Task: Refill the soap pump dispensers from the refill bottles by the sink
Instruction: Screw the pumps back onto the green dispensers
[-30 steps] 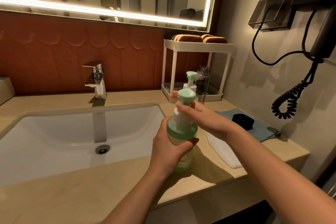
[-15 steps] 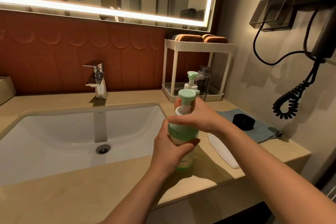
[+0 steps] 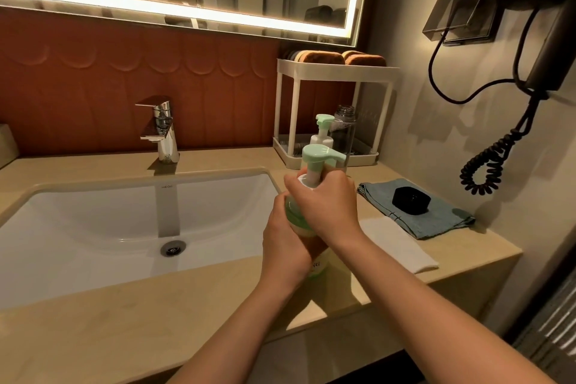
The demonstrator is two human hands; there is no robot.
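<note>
- While it rests on the counter (image 3: 93,337) just right of the sink (image 3: 93,227), the dispenser (image 3: 294,218) wants holding upright so nothing spills.
- Left hand (image 3: 286,246), wrapped round the body, should brace it against turning.
- Right hand (image 3: 324,209), curled round the collar (image 3: 304,181) under the pump head (image 3: 322,154), should twist evenly, keeping the pump straight.
</note>
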